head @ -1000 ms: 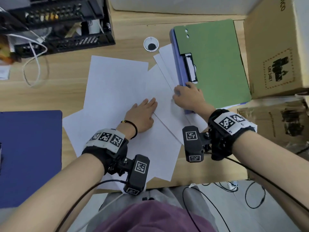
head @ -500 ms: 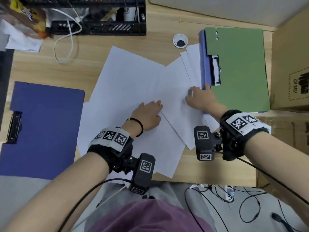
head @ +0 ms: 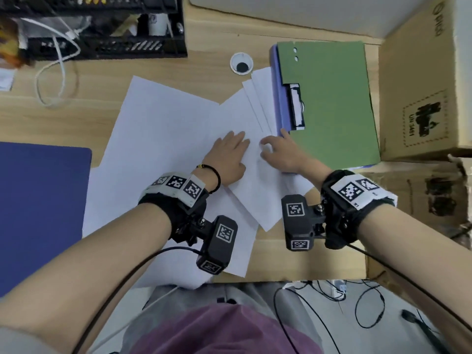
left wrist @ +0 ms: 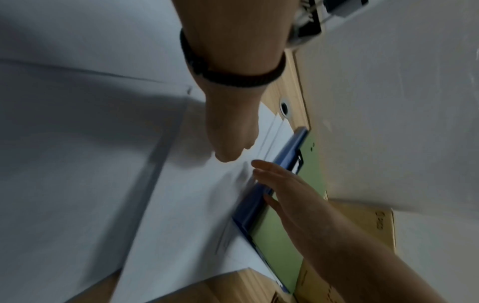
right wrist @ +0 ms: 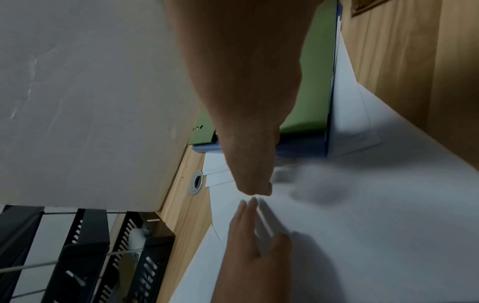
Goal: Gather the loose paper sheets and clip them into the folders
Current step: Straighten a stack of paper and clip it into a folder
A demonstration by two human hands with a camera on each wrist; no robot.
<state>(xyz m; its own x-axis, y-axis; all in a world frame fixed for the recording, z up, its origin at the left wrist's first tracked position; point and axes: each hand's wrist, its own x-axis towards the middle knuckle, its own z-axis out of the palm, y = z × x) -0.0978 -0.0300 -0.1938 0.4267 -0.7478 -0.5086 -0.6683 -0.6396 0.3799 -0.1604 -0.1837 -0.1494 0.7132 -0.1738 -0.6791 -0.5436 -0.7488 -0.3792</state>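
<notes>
Since half a second ago the right hand has slid left, off the edge of the green folder, onto the loose paper sheets, its blurred fingers loosely bent and grasping nothing. The left hand stays flat, fingers straight and together, pressing the same top sheet; the two sets of fingertips almost meet. Outward from them the sheets fan across the wooden desk, their long edges running slantwise away from the person, a few tucked beside the green folder's spine. That folder, clip on its left edge, lies just right of the right hand, the nearer one; the blue folder lies well apart to the left
</notes>
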